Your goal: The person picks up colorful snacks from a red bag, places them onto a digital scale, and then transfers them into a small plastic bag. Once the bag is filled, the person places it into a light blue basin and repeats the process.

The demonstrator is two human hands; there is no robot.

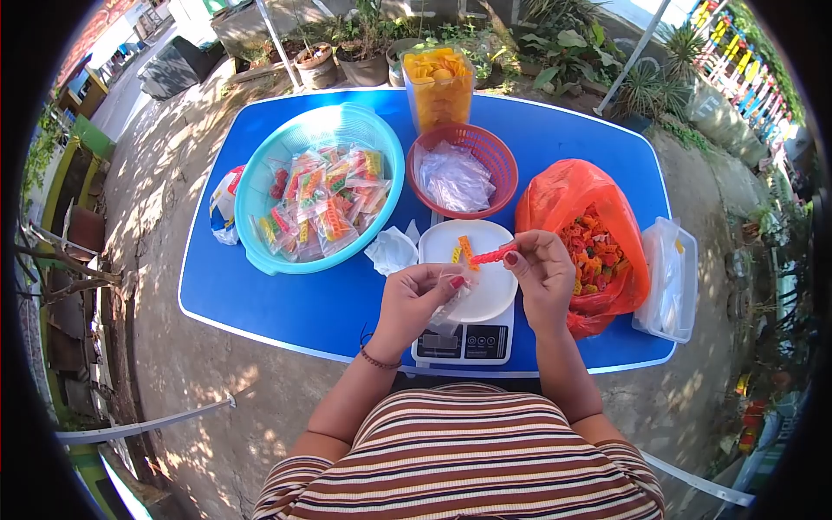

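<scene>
My left hand (423, 297) pinches a small clear plastic bag (451, 309) above the front left of a white plate (492, 299). Between the thumb and fingers of my right hand (544, 276) is a red snack piece (494, 255), a ridged stick whose tip points left to the bag's mouth. An orange snack piece (465, 246) and a yellow one show just beyond my left fingertips, overlapping the plate. The plate rests on a kitchen scale (464, 345) with a dark display and buttons at the front.
On the blue table (286, 303) stand a turquoise basin (251, 247) of filled packets, a red basket (507, 186) with clear bags, and a tub of yellow chips (439, 87). Right are an orange bag (542, 195) of colourful pieces and a clear container (672, 277). White tissue (392, 251) lies left of the plate.
</scene>
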